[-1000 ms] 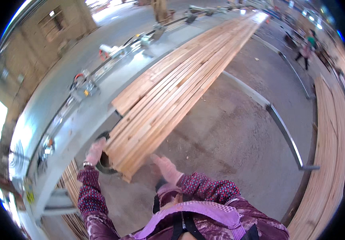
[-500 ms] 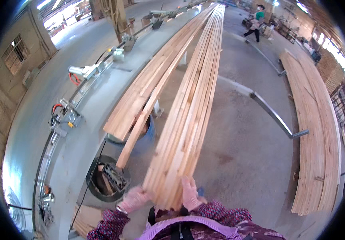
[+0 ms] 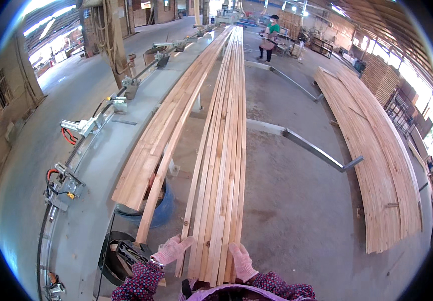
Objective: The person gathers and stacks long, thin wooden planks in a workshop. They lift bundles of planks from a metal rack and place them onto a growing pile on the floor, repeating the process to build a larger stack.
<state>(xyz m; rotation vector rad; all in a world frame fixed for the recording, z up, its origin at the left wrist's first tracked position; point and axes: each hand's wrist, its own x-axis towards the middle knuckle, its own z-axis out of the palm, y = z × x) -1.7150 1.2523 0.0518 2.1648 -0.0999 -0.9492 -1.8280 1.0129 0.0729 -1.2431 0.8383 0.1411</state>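
A long bundle of wooden strips runs from just in front of me into the far distance. One narrow strip at its left side stands apart from the others by a thin gap at the near end. My left hand, in a pale pink knitted glove, is closed on that strip's near end. At the right edge of the bundle, my right hand, gloved alike, grips the outer strips with its thumb on top; its other fingers are partly hidden.
More boards lie left on a grey machine bed with clamps along its edge. Beneath are a blue bucket and a dark bin. Metal support arms and a board stack stand right. A person stands far off.
The leftmost strip has come apart from the bundle, held by my left hand. The view has tilted up and shifted. The distant person, striding before, now stands more upright.
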